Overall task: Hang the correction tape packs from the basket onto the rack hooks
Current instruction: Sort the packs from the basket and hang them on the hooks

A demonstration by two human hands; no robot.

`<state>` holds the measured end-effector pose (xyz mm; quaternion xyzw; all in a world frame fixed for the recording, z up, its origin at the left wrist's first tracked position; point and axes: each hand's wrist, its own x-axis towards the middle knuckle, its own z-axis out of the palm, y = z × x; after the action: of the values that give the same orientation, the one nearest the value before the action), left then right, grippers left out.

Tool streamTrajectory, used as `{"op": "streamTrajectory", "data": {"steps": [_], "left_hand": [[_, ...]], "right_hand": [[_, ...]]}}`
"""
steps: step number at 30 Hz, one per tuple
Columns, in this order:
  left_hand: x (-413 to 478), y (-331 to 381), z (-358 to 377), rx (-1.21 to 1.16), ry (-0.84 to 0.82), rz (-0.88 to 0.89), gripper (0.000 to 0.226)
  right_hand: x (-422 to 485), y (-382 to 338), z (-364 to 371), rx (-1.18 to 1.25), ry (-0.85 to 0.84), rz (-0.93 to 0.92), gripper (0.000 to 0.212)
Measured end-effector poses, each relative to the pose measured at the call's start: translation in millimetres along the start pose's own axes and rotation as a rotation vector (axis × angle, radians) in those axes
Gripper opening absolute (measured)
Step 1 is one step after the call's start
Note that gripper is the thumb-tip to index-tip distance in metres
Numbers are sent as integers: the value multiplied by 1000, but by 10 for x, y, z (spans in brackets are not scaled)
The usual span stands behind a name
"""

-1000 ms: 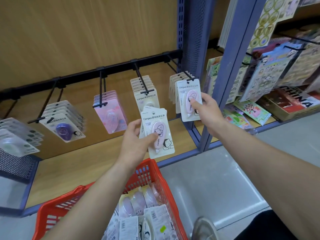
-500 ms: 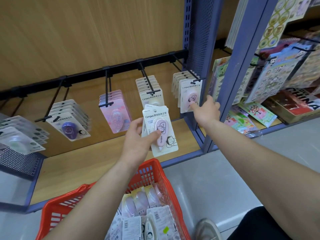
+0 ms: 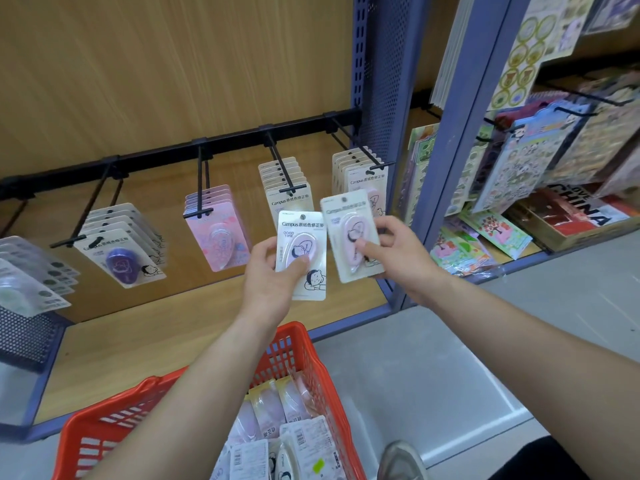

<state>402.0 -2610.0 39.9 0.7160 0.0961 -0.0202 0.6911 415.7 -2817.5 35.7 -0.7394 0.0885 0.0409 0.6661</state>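
Note:
My left hand holds up a pink correction tape pack by its lower left edge, thumb across the blister. Just to its right, my right hand pinches a second pink pack, tilted slightly. Both packs hover in front of the black rack bar, below the two right-hand hooks. The rightmost hook carries several matching packs. The neighbouring hook carries cream ones. The red basket sits below my arms with several more packs inside.
Further left, hooks carry pink packs, purple ones and pale green ones. A blue upright post divides this bay from sticker sheets on the right. A wooden shelf runs below. My shoe is on the grey floor.
My right hand has drawn back from the rightmost hook, where a pack now hangs in front, and now pinches a second pack beside the one in my left hand.

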Motion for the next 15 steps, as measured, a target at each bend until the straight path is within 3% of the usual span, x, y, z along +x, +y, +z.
{"op": "streamTrajectory", "data": {"steps": [5,15], "left_hand": [[38,-9,9,33,7,-13,42],[116,44,66,21,-30,24,37]], "right_hand": [[225,-45,-213,118,202,-52,24],[492,29,-152,-21,271,-92,34]]}}
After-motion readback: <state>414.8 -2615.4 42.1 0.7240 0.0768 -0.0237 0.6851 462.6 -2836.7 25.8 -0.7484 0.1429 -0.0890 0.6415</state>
